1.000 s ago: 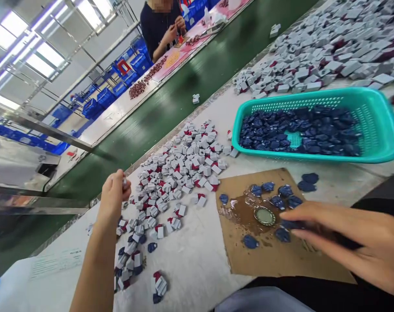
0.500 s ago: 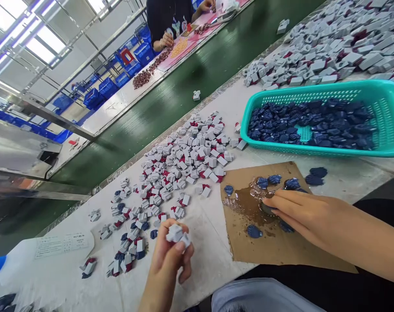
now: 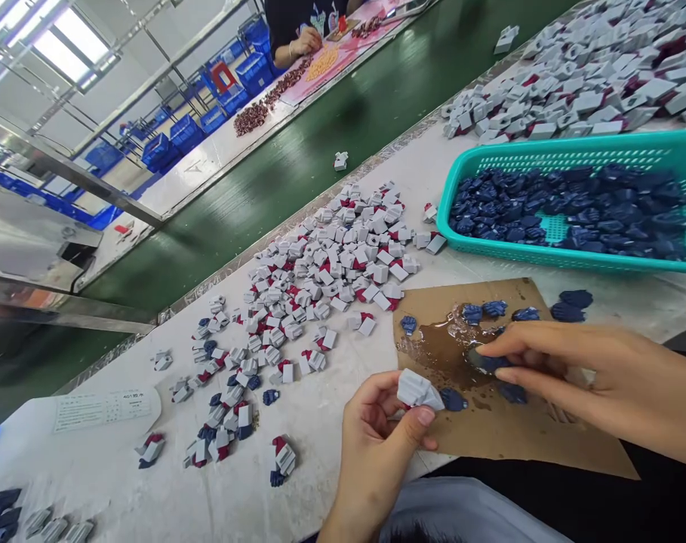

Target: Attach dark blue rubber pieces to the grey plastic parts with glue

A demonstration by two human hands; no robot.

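My left hand (image 3: pixel 379 441) is closed around a small light-grey plastic piece (image 3: pixel 417 389), held at the near-left edge of the brown cardboard (image 3: pixel 461 441). Over the wet brown patch (image 3: pixel 441 354) on that cardboard, my right hand (image 3: pixel 580 369) pinches a dark blue piece (image 3: pixel 490 363) between thumb and fingers. Its far end touches or hangs just above the liquid; I cannot tell which. Several other blue, fist-shaped pieces (image 3: pixel 494 308) lie around the patch. One blue piece (image 3: pixel 453 400) sits right beside the grey piece in my left hand.
A turquoise basket (image 3: pixel 574 260) of blue pieces stands behind the cardboard. Grey-and-red pieces (image 3: pixel 331 264) are heaped mid-table, with another heap (image 3: pixel 592 83) at back right. A white bottle (image 3: pixel 82 422) lies at left. Beyond the green conveyor belt (image 3: pixel 252 196) a person (image 3: pixel 303 38) works.
My left hand has moved right to the cardboard with the grey piece. A grey, red and blue piece shows where it was. My right fingers now pinch the blue piece more visibly.
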